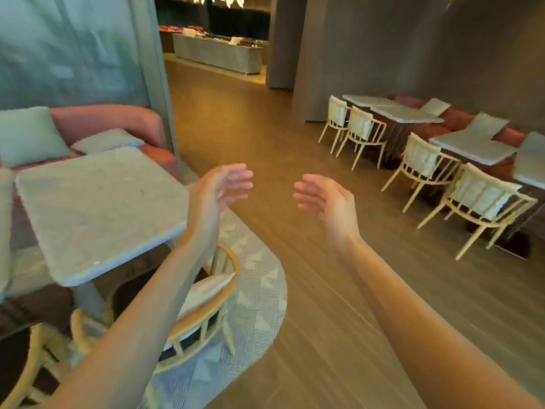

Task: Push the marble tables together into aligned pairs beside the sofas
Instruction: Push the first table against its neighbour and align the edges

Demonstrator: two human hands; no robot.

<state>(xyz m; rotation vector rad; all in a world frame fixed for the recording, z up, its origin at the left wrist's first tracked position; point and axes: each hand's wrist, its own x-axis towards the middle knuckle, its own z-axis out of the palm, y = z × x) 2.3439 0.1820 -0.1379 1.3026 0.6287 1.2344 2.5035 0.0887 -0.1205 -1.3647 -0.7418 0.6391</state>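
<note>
Your left hand (216,188) and right hand (323,199): both spread wide, empty, raised over floor, likely between pushes. Marble table (97,208) near left, beside pink sofa (118,122). Paired tables (395,109) far right.

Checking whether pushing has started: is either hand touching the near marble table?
No, the left hand and right hand are open in the air, off the marble table.

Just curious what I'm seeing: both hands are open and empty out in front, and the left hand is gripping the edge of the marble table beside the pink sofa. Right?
Not quite. In the head view the left hand grips nothing: it hangs open in the air past the marble table, like the right hand. The pink sofa is beside that table.
</note>
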